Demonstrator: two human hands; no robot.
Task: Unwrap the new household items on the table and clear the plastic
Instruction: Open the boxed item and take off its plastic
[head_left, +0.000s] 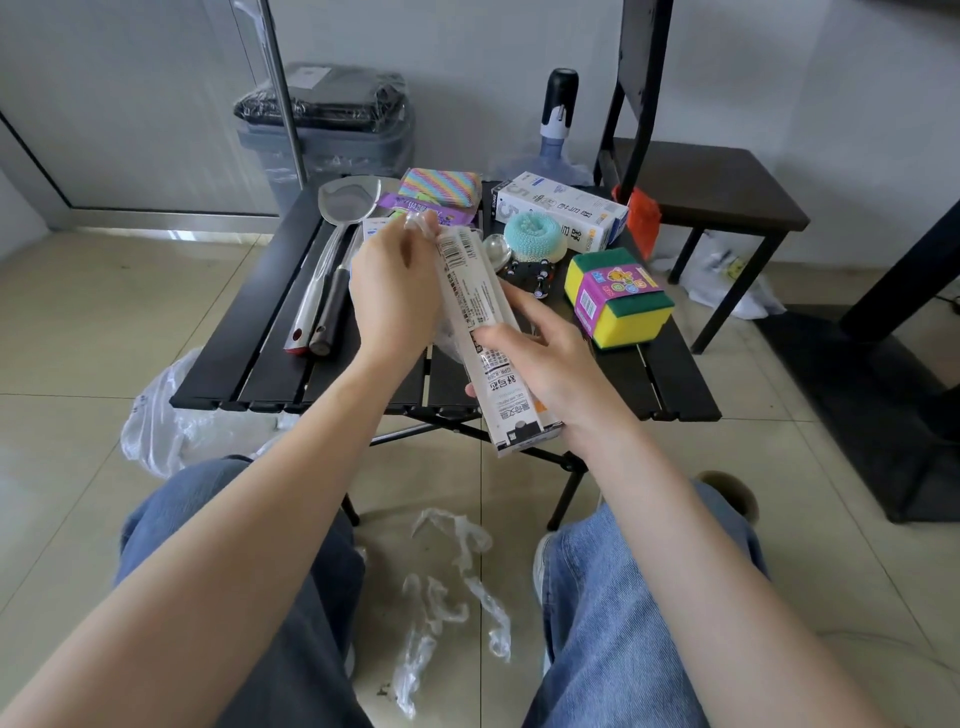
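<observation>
Right hand (540, 364): fingers and thumb curled round the near half of a long white printed carton (485, 332), apparently to steady it, tilted, above the near edge of the black slatted folding table (670, 374). Left hand (395, 291): fingertips pinching clear film (423, 221) at the carton's far end, at 11 o'clock from the right-hand grip; judged to be peeling the wrap off lengthwise.

Carton: runs from the right palm up to the left fingertips, between both hands, clear of the tabletop.

On the table, outward from the grip:
- yellow-and-green sponge block with purple paper band (618, 296), 2 o'clock, still banded.
- teal mesh scrubber (535, 236), 1 o'clock.
- larger white printed carton (558, 208), 1 o'clock, behind the scrubber.
- rainbow-striped sponge pack (441, 189), 12 o'clock.
- steel spatula (332, 249), 10 o'clock.

Floor:
- crumpled clear plastic strips (452, 592), 6 o'clock, between the knees; probably dropped for later clearing.
- white plastic bag (161, 415), 8 o'clock.
</observation>
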